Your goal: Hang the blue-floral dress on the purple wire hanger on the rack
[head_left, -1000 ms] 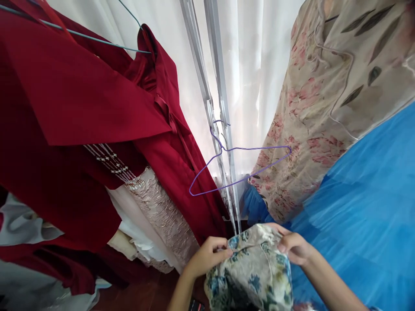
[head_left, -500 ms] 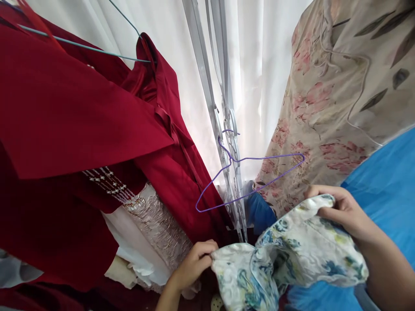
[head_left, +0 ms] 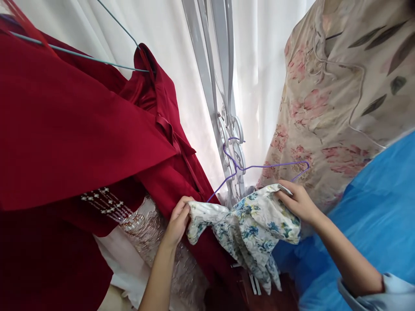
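A white garment with blue and yellow flowers (head_left: pixel 256 220) is stretched between my two hands. My left hand (head_left: pixel 177 221) pinches its upper left corner. My right hand (head_left: pixel 297 202) grips the upper right edge, thumb in front. Below, the cloth hangs in gathered folds. Just behind it, a purple wire hanger (head_left: pixel 275 165) hangs by its hook from a ring on a pale metal rack (head_left: pixel 223 77). The garment hides the hanger's lower bar and part of its left arm.
Dark red garments (head_left: pixel 81 129) on a teal hanger (head_left: pixel 81 55) fill the left side. A beige dress with pink flowers (head_left: pixel 311 108) and bright blue fabric (head_left: pixel 366 207) hang at right. A white curtain (head_left: pixel 259 65) covers the back.
Both hands have raised the floral garment and moved it left, up against the hanger. Its cloth now hangs spread out, covering the hanger's lower bar.
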The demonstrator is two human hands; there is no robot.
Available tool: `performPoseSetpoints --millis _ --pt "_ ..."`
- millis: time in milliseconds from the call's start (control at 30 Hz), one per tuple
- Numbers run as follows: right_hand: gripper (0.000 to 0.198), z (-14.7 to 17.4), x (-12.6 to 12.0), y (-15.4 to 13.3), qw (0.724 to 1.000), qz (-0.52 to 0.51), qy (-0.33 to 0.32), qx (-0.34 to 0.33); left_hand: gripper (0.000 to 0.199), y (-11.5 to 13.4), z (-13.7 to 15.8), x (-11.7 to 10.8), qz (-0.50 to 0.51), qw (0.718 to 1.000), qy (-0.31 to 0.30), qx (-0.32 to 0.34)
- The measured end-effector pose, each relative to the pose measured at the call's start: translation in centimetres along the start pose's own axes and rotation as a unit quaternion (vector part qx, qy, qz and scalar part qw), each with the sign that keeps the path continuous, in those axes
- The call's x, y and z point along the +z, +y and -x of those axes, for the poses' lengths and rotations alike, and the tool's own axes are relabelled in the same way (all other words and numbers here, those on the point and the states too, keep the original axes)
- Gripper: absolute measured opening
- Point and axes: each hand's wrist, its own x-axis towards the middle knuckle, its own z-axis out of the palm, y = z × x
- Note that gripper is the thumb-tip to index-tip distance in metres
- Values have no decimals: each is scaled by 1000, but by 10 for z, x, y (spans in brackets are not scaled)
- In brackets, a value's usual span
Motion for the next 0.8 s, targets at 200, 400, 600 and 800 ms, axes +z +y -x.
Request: performPoseSetpoints --millis 200,400,600,800 --pt "21 6 7 -8 999 -35 -12 33 28 -13 -60 33 78 996 -44 6" --pt "20 14 -2 -16 999 -15 -21 35 43 -32 -58 6 118 992 21 -39" --pt "18 15 -2 -20 999 -12 -32 33 41 -23 -50 5 50 999 4 -10" --pt "19 23 9 -25 999 -16 -41 25 15 36 -47 64 -112 989 -55 79"
